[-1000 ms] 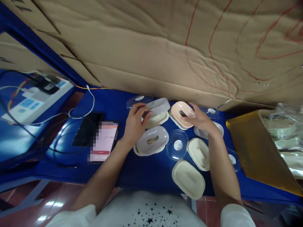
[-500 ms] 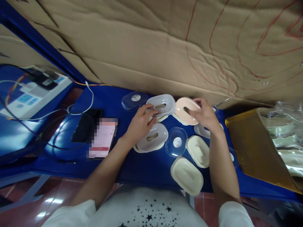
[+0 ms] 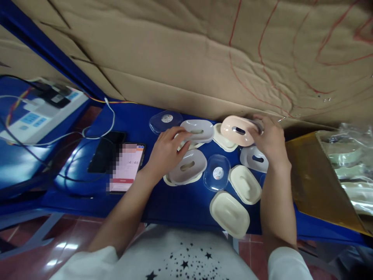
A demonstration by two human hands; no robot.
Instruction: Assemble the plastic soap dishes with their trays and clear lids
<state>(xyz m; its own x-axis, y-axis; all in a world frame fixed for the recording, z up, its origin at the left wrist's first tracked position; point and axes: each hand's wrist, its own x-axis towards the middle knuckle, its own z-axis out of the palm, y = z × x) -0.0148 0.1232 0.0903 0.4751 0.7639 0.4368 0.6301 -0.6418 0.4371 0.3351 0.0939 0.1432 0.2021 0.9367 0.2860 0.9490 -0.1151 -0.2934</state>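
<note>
Holding a peach slotted dish (image 3: 236,138) by only one end, the right hand (image 3: 270,138) could let it tip onto the cream tray (image 3: 223,139), any left hand (image 3: 167,151) grip unclear.

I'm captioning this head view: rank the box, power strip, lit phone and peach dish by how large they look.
1. Box, cut off by the frame
2. Power strip
Unranked: lit phone and peach dish; too close, and the right hand partly covers the dish.

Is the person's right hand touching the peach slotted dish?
Touching: the head view shows the right hand gripping the peach slotted dish at its right end.
</note>
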